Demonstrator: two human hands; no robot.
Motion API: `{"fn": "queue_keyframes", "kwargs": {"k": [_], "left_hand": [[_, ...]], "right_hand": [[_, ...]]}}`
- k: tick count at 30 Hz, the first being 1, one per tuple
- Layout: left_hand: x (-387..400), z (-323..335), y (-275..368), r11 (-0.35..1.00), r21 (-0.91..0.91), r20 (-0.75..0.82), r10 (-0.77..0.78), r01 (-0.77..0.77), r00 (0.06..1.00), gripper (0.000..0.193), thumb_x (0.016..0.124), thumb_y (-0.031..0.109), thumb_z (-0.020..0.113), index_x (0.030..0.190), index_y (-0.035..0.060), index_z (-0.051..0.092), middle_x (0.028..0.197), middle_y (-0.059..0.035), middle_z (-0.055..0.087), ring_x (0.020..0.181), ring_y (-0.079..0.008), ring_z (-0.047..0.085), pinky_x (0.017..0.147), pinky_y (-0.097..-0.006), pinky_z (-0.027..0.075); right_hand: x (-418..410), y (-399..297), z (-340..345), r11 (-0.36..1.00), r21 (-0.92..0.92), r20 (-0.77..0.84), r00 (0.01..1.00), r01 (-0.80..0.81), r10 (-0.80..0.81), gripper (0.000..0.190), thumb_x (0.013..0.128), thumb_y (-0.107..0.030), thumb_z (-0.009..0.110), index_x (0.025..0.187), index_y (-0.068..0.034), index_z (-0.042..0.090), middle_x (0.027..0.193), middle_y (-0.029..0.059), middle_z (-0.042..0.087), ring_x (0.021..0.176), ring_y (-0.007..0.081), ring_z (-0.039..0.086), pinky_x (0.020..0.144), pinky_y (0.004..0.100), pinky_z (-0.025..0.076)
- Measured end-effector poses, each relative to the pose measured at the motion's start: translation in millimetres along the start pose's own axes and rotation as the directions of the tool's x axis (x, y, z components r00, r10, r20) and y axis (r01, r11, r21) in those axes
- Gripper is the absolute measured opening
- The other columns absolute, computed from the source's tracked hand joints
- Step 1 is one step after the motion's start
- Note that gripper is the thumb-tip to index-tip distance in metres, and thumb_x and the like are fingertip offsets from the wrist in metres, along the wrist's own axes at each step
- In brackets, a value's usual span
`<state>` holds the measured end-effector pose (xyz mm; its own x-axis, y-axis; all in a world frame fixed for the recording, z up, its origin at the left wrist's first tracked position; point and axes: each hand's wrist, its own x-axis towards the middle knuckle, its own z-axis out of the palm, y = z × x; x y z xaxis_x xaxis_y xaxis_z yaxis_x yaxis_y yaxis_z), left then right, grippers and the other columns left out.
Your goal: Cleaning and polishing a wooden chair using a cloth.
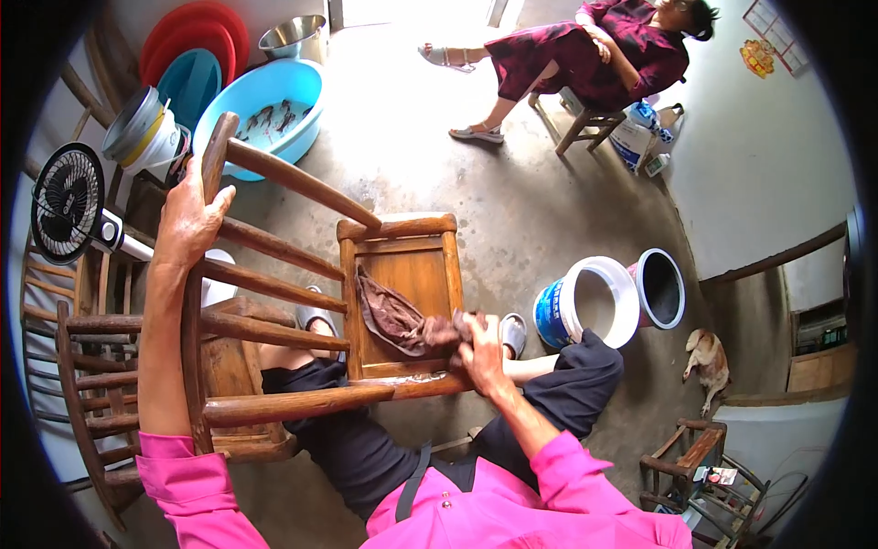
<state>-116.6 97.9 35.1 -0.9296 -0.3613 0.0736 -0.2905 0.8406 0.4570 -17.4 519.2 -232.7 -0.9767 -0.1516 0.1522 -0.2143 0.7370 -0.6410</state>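
Observation:
A wooden chair (411, 274) with a slatted back lies across in front of me, its paneled seat between my knees. My left hand (192, 216) grips the upright post of its back near the top left. In my right hand (482, 353) is a bunched brown cloth (391, 312), pressed at the seat's lower right edge; the cloth's loose end trails over the seat panel. Wet patches shine on the seat's near rail.
A white bucket (625, 288) of cloudy water stands right, beside a dark-lined bin (660, 288). A blue tub (305, 137) is upper left, near a fan (67, 202). More chairs (103, 381) are left. A seated person (583, 62) is upper right; a dog (708, 364) lies right.

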Motion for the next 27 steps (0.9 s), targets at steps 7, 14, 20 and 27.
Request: {"fn": "queue_keyframes", "kwargs": {"k": [7,14,20,27], "left_hand": [[-2,-2,-3,1.0,-0.009,-0.001,0.003,-0.003,1.0,0.067,0.089,0.024,0.068,0.145,0.0047,0.036,0.116,-0.0306,0.064,0.109,-0.0432,0.064,0.097,-0.0456,0.048],[-5,-1,-3,1.0,-0.002,-0.014,0.018,-0.018,1.0,0.066,0.089,0.026,0.068,0.144,0.0059,0.038,0.113,-0.0304,0.065,0.108,-0.0439,0.064,0.096,-0.0464,0.048],[-2,5,-6,0.999,0.046,-0.04,0.006,-0.004,0.999,0.067,0.088,0.031,0.068,0.142,0.0055,0.038,0.114,-0.03,0.064,0.108,-0.0441,0.064,0.096,-0.0468,0.048],[5,2,-14,0.999,0.0,-0.028,0.045,-0.045,0.999,0.065,0.089,0.028,0.069,0.143,0.0077,0.039,0.112,-0.0263,0.065,0.094,-0.037,0.068,0.079,-0.0427,0.055]], "right_hand": [[105,10,28,0.988,-0.133,-0.02,0.996,0.078,-0.081,0.055,0.075,-0.002,0.063,0.128,-0.014,0.056,0.111,0.0252,0.049,0.106,0.044,0.047,0.096,0.051,0.042],[199,11,54,0.957,-0.286,-0.078,0.995,0.042,-0.067,0.055,0.069,-0.006,0.078,0.12,-0.013,0.058,0.114,0.0246,0.05,0.108,0.0424,0.048,0.096,0.0501,0.044],[141,26,28,0.995,-0.097,0.025,0.999,-0.022,0.025,0.052,0.081,-0.014,0.064,0.131,-0.016,0.051,0.107,0.0297,0.049,0.099,0.0491,0.052,0.09,0.0558,0.046],[-30,18,-30,0.99,0.031,0.253,0.96,-0.136,0.124,0.051,0.077,-0.019,0.065,0.126,-0.013,0.054,0.108,0.0265,0.057,0.1,0.0455,0.056,0.084,0.0532,0.049]]}}
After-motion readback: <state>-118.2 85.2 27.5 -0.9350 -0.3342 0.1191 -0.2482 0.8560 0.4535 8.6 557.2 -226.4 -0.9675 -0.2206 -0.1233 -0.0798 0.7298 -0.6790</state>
